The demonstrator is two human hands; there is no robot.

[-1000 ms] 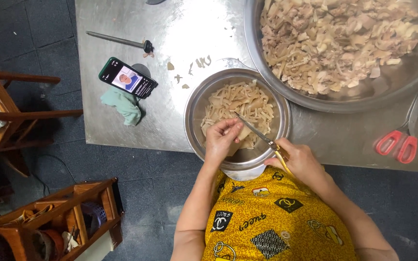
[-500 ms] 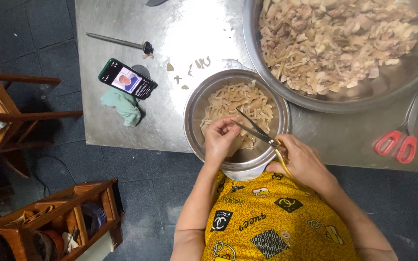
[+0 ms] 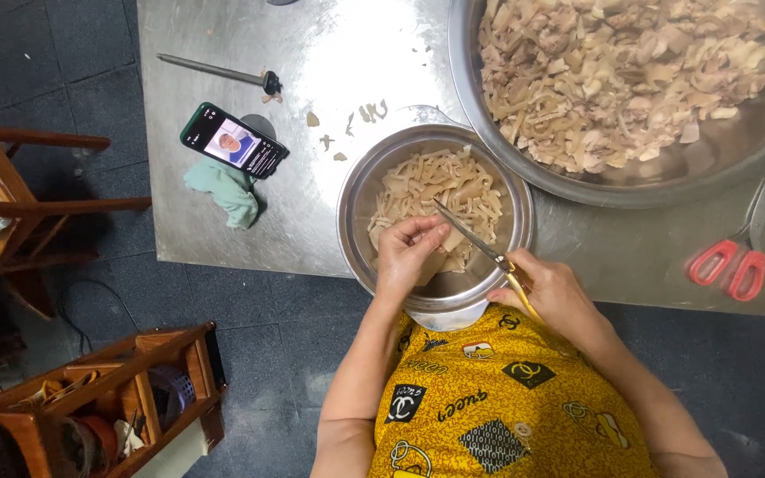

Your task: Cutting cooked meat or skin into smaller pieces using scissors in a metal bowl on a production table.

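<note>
Pale strip [image 3: 431, 257] sits pinched in your left hand [image 3: 406, 252] fingers over the small steel bowl [image 3: 360, 190] at the bench's near edge. Your right hand [image 3: 552, 296] grips the yellow-handled scissors [image 3: 480, 250], blades reaching across the strip from the right.

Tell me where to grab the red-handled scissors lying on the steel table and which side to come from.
Take the red-handled scissors by the two red loops, which lie toward the table's near edge while the blades point away toward the big bowl. Come from the near side, probably with the right hand; that hand already holds the yellow-handled scissors, so it would need to be freed first.
</note>
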